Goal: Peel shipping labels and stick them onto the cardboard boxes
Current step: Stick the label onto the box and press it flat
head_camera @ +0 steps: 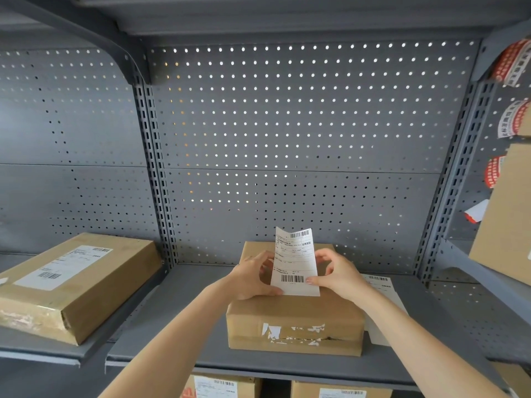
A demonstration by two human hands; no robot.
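Note:
A white shipping label (295,262) with barcodes at top and bottom stands upright above a brown cardboard box (293,326) on the middle shelf. My left hand (251,278) pinches the label's lower left edge. My right hand (340,272) holds its right edge, thumb on the lower barcode. The box's front face carries torn white label scraps. More white label sheets (382,288) lie on the shelf just right of the box, partly hidden by my right arm.
A larger labelled box (66,285) lies on the left shelf. The grey metal shelf (184,320) has a pegboard back. Another box (505,219) and red-and-white tape rolls (513,63) are at the far right. Labelled boxes (221,387) sit on the shelf below.

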